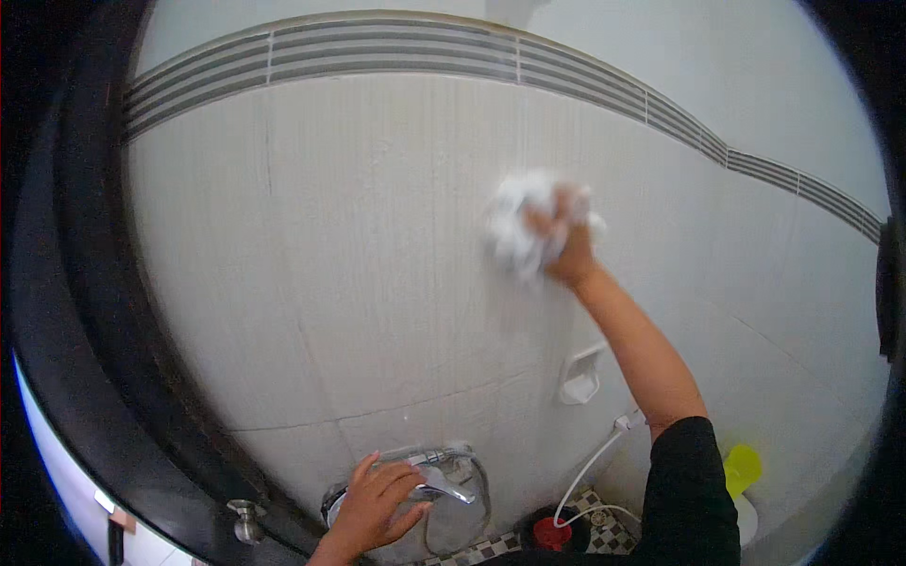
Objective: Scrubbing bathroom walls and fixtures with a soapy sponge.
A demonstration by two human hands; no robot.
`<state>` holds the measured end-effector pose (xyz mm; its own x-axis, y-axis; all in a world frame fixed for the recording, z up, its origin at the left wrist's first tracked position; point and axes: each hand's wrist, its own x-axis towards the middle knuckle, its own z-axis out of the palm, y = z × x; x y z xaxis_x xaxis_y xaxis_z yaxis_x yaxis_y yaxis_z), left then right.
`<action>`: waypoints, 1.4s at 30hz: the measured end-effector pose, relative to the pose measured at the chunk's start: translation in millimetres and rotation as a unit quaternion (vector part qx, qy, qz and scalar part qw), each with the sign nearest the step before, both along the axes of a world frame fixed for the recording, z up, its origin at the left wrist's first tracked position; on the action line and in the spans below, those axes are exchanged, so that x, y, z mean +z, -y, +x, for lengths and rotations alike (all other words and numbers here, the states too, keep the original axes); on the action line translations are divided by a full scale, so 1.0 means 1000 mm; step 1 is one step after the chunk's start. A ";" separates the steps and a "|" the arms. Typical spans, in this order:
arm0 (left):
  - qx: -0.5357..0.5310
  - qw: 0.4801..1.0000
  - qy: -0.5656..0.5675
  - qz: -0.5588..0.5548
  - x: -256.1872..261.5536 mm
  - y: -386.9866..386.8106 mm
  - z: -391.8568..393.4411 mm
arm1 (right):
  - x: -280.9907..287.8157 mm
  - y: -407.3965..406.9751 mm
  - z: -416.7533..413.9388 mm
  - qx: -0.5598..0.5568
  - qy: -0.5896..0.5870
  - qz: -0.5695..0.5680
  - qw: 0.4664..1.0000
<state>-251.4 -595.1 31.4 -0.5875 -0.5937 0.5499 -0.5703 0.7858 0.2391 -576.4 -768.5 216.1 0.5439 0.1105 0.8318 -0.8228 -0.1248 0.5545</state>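
My right hand (pixel 563 226) presses a bunched white cloth (pixel 520 219) against the light tiled wall (pixel 354 247); both are blurred, and the arm in its black sleeve reaches up from the lower right. Low in the view, my left hand (pixel 382 502) is spread with its fingers apart, over or beside a chrome wall faucet (pixel 449 484). The hand hides part of the faucet, so I cannot tell whether the two touch. A grey flexible hose (pixel 487 495) loops from the faucet.
A white soap dish (pixel 582 378) juts from the wall. Below it, a white hose (pixel 584 470) runs into a black bucket (pixel 582 530) with a red dipper (pixel 551 534). At right stands a yellow-green container (pixel 742 468). A dark door frame with a metal knob (pixel 246 522) borders the left.
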 end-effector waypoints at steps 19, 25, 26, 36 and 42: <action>-0.004 0.999 -0.013 -0.036 0.011 -0.005 0.011 | 0.060 0.000 0.062 0.116 0.168 0.111 0.973; -0.010 0.999 -0.014 -0.039 0.008 -0.001 0.004 | 0.065 -0.002 0.167 0.156 0.160 -0.013 0.975; -0.021 0.999 -0.018 -0.038 0.009 0.000 0.001 | 0.051 -0.007 0.183 0.126 0.117 -0.013 0.985; -0.018 1.000 0.007 -0.007 0.010 -0.002 -0.015 | -0.008 -0.006 0.062 0.123 -0.239 0.145 0.952; -0.028 0.999 0.014 -0.008 0.006 -0.004 -0.044 | 0.032 0.025 -0.098 0.079 0.198 -0.026 0.977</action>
